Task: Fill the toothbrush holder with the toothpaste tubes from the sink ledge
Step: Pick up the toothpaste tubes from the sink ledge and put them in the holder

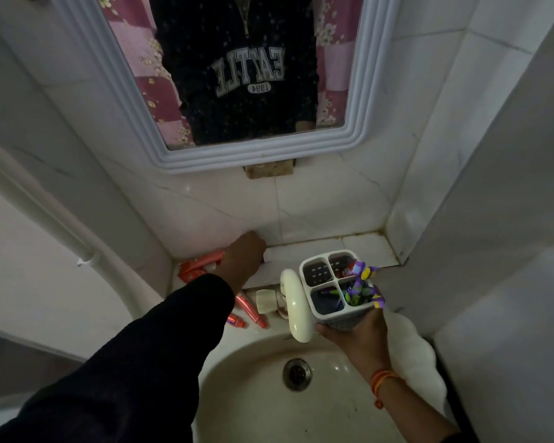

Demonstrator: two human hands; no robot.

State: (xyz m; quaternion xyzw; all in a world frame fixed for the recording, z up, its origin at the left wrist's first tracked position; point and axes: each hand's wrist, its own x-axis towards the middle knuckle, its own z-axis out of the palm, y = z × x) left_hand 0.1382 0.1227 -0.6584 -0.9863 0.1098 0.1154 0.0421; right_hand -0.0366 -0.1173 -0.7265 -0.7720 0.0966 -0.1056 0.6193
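Note:
My right hand point(355, 335) holds the white four-compartment toothbrush holder point(322, 310) from below, above the basin's right rim. Purple-patterned tubes point(362, 278) stick out of its right compartments; the far-left compartment looks empty. My left hand point(243, 257) lies on the tiled sink ledge point(365, 247) at the wall, fingers curled down. A sliver of purple shows under the fingertips, and I cannot tell whether they grip it. Orange toothpaste tubes point(199, 265) lie on the ledge just left of that hand. Two smaller orange tubes point(250, 306) rest on the basin rim below my wrist.
The cream tap point(296, 306) stands between my hands, touching the holder's left side. The basin point(253, 378) with its drain point(296, 374) lies below. A framed mirror point(301, 145) hangs above the ledge. Tiled walls close in on the right and a white pipe point(61, 231) runs on the left.

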